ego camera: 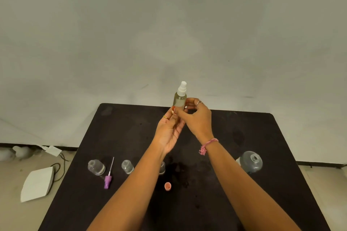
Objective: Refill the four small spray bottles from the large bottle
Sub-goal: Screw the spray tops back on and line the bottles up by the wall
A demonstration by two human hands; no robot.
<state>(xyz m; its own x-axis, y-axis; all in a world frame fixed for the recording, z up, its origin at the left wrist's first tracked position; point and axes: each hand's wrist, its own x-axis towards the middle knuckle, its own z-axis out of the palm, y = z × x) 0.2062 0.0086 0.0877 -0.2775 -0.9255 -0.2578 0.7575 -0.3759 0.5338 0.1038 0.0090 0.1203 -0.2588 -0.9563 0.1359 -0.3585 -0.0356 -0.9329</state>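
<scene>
Both hands meet in a grip on the small spray bottle (pixel 179 100), raised upright over the surface (pixel 244 127) at 12 o'clock: left hand (pixel 170 131) palm-up pinching its base, right hand (pixel 197 118) curled round its side. Three uncapped bottles (pixel 96 167) stand at 8 o'clock, the large bottle (pixel 251 162) at 4 o'clock.

Small spray bottle w/ white pump top (pixel 179 97), clear body w/ pale liquid, upright, held up over the far edge of the black table (pixel 244 129). Three more small clear bottles stand open nr the table's near-left area: one (pixel 96 167) twd the left edge, one (pixel 127 167) just right of it, a third (pixel 162 167) mostly hidden behind a forearm; purple sprayer head w/ dip tube (pixel 108 180) lies flat btwn the first two, small orange cap (pixel 167 186) lies nearer the front. Large clear bottle (pixel 251 161) stands uncapped nr the right edge.
</scene>
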